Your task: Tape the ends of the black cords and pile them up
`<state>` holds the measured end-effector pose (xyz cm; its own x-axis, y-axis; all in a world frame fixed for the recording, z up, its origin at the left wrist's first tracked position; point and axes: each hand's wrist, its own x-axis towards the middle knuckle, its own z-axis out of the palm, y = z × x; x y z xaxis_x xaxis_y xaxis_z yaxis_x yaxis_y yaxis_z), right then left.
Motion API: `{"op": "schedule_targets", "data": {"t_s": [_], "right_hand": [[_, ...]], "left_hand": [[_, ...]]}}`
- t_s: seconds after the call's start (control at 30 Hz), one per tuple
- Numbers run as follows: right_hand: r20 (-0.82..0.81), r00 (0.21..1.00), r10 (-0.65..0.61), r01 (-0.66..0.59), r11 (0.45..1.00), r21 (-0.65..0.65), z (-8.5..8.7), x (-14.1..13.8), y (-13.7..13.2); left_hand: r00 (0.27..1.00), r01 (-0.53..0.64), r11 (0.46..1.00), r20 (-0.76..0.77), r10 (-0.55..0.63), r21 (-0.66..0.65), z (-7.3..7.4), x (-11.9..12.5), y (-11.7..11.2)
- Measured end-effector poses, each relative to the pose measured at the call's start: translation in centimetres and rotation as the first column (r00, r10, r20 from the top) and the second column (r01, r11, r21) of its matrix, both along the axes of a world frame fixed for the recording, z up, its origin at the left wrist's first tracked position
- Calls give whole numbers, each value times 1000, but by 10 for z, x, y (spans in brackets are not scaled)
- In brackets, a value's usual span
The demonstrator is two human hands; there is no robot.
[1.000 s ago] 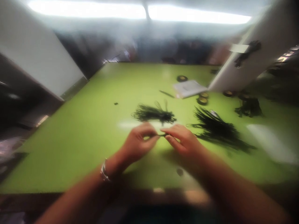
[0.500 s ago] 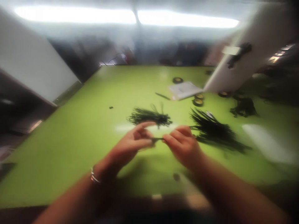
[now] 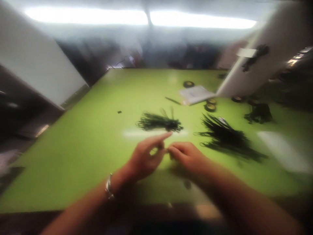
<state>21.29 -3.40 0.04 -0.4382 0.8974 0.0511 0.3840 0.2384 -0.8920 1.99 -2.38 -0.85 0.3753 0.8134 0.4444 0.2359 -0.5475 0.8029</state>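
Observation:
My left hand (image 3: 148, 156) pinches with thumb and a finger, its index finger stretched forward. My right hand (image 3: 184, 152) is closed in a pinch, its fingertips meeting those of the left. A thin black cord is pinched between them; the fingers hide nearly all of it. Just beyond my hands lies a bundle of looped black cords (image 3: 158, 122) on the green table (image 3: 93, 147). To the right of my right hand spreads a larger pile of black cords (image 3: 227, 137).
Farther back are a white notepad (image 3: 197, 94), a dark pen (image 3: 172, 100) and several black-and-yellow tape rolls (image 3: 210, 107). Another dark bundle (image 3: 259, 112) lies at the right. A small black piece (image 3: 119, 112) is on the left. White panels (image 3: 259, 62) flank the table.
My hands have come together, closing the gap where the cord showed. The right hand has lowered and turned. The whole view has shifted slightly.

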Motion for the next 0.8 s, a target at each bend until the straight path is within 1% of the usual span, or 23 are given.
{"op": "schedule_targets", "data": {"t_s": [0.03,0.07,0.1,0.13,0.17,0.23,0.27,0.3,0.33,0.37,0.4,0.43,0.47,0.5,0.53,0.57,0.6,0.63,0.67,0.73,0.8], "right_hand": [[-31,999,21,-25,994,-102,2,1,0],[-64,998,22,-33,984,-177,3,1,1],[-102,995,5,-28,975,-222,5,2,1],[-138,990,-19,-14,971,-238,6,2,1],[-170,984,-45,5,973,-229,7,2,0],[-201,975,-99,67,985,-161,7,0,-1],[-199,972,-127,107,988,-110,7,-1,-2],[-189,970,-151,145,988,-43,6,-2,-3],[-173,970,-168,177,983,39,4,-3,-4],[-155,971,-182,203,969,137,2,-3,-5],[-135,972,-191,220,943,251,-1,-4,-6],[-112,974,-199,226,899,375,-4,-4,-6],[-87,974,-209,224,842,491,-7,-4,-6],[-60,974,-220,214,785,582,-9,-3,-5],[-29,972,-234,197,737,647,-11,-3,-5],[10,969,-248,174,708,685,-13,-4,-4],[51,965,-257,150,701,697,-14,-4,-4],[91,963,-255,126,718,684,-14,-4,-4],[129,962,-240,99,748,656,-14,-5,-4],[201,961,-189,34,805,593,-13,-6,-6],[270,954,-132,-37,840,541,-12,-6,-7]], "left_hand": [[1000,8,1000,-3,-8,19,0,0,0],[1000,16,1000,12,-16,-7,1,0,0],[999,26,997,43,-23,-72,2,0,0],[996,41,985,87,-27,-165,4,0,0],[991,59,961,135,-23,-272,5,0,1],[980,114,876,200,-20,-469,7,-1,3],[976,138,831,217,-20,-540,8,-1,4],[974,156,795,227,-23,-587,8,-2,5],[973,170,772,231,-31,-612,9,-3,6],[972,177,766,233,-38,-618,9,-3,6],[971,183,771,234,-46,-609,10,-3,6],[972,179,787,230,-48,-591,10,-4,7],[975,167,809,217,-50,-564,11,-3,6],[980,145,839,194,-48,-524,11,-3,6],[986,113,877,163,-41,-467,11,-3,5],[992,75,915,126,-27,-397,11,-2,5],[996,41,945,89,-13,-323,10,-1,4],[998,16,966,58,-1,-259,9,0,4],[999,6,976,32,0,-217,8,0,4],[1000,10,980,-4,-11,-197,5,1,4],[999,16,971,-24,-22,-238,4,1,4]]}}
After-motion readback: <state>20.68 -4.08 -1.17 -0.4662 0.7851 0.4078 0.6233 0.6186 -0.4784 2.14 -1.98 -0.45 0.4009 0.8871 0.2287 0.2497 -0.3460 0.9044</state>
